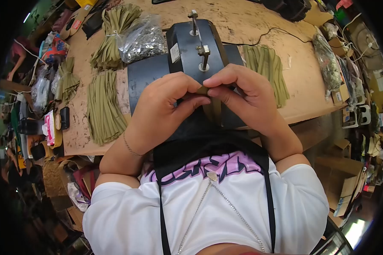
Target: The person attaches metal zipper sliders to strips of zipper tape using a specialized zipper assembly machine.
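Both thumbs and forefingers pinch an olive webbing strap (204,90) in front of my chest. My left hand (164,95) is closed on it from one side, and my right hand (247,91) from the other, fingertips almost meeting. Part of the strap hangs below the fingers; its far end is hidden. Just beyond my hands stands a dark machine (183,55) with a sloped top and two upright metal posts (204,57) joined by a thin rod. Whether a small fitting is on the strap I cannot make out.
Olive straps lie in a pile (104,106) on the left and another pile (268,72) on the right. A tied strap bundle (115,36) sits beside a clear bag of small metal parts (144,42). A black cable (281,29) crosses the wooden table (242,21).
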Motion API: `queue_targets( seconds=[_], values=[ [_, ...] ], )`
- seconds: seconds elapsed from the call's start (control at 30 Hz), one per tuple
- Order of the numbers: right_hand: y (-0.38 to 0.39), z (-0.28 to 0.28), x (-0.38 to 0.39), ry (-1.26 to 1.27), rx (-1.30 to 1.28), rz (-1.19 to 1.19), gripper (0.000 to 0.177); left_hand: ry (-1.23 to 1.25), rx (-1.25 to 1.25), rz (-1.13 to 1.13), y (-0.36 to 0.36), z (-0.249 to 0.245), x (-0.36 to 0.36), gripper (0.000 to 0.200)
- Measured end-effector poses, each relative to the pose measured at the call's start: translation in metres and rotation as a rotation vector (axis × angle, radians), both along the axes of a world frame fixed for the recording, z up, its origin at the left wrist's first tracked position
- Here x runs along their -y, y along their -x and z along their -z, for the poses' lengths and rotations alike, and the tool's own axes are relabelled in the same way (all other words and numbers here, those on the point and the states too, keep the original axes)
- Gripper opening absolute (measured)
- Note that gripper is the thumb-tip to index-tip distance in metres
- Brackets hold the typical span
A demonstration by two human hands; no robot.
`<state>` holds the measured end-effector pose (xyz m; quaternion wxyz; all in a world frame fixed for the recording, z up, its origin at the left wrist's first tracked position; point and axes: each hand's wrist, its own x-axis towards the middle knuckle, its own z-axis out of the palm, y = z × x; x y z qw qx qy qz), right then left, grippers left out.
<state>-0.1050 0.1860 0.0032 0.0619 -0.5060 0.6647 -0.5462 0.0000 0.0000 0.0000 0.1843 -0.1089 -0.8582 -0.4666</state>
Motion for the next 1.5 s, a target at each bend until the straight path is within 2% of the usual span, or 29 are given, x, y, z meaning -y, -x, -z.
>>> queue_targets(
  seconds=[0.17, 0.27, 0.37, 0.47, 0.57, 0.67, 0.73, 0.83, 0.9, 0.93, 1.03, 1.17, 1.27, 1.37, 1.47, 1.5],
  values=[
    [-0.003, 0.005, 0.003, -0.033, 0.100, 0.019, 0.011, -0.010, -0.072, -0.035, 0.001, 0.002, -0.001, 0.020],
    [-0.002, 0.005, 0.002, -0.021, 0.175, -0.012, 0.010, 0.075, -0.163, -0.028, 0.004, 0.007, 0.000, 0.021],
    [-0.006, 0.016, 0.005, 0.039, 0.545, 0.031, 0.008, 0.278, -0.385, -0.084, 0.006, 0.004, -0.006, 0.022],
    [-0.007, 0.022, 0.008, 0.130, 0.630, 0.028, 0.007, 0.273, -0.412, -0.110, 0.009, 0.006, -0.010, 0.021],
    [0.000, 0.026, 0.008, 0.163, 0.133, 0.035, 0.010, 0.013, -0.209, -0.055, 0.013, 0.011, -0.007, 0.016],
    [0.003, 0.015, 0.001, 0.153, -0.107, -0.052, 0.016, -0.311, 0.116, 0.082, 0.006, 0.014, 0.000, 0.011],
    [0.006, 0.016, -0.001, 0.179, -0.164, -0.131, 0.019, -0.658, 0.335, 0.199, 0.004, 0.016, 0.000, 0.013],
    [0.009, 0.016, -0.001, 0.206, -0.158, -0.172, 0.016, -0.854, 0.379, 0.214, 0.003, 0.017, -0.006, 0.012],
    [0.008, 0.014, 0.002, 0.232, -0.062, -0.155, 0.013, -0.676, 0.202, 0.125, 0.004, 0.016, -0.010, 0.010],
    [0.008, 0.025, 0.002, 0.263, 0.098, -0.200, 0.012, -0.586, 0.112, 0.081, 0.005, 0.015, -0.011, 0.011],
    [0.001, 0.029, 0.005, 0.311, 0.649, -0.246, 0.014, 0.020, -0.302, -0.073, 0.008, 0.009, -0.012, 0.015],
    [-0.004, 0.009, 0.001, 0.132, 0.939, -0.203, 0.016, 0.128, -0.430, -0.090, 0.009, 0.010, -0.014, 0.019],
    [-0.001, 0.015, -0.004, 0.107, 0.829, -0.200, 0.013, 0.142, -0.427, -0.077, 0.005, 0.009, -0.013, 0.018],
    [-0.008, 0.011, -0.002, 0.180, 0.798, -0.177, 0.013, -0.138, -0.122, 0.007, 0.002, 0.006, -0.012, 0.015],
    [-0.010, 0.012, -0.001, 0.200, 0.693, -0.152, 0.014, -0.656, 0.118, 0.094, -0.001, 0.007, -0.018, 0.013],
    [-0.009, 0.012, -0.001, 0.182, 0.549, -0.106, 0.015, -0.695, 0.145, 0.108, 0.000, 0.008, -0.016, 0.011]
  ],
)
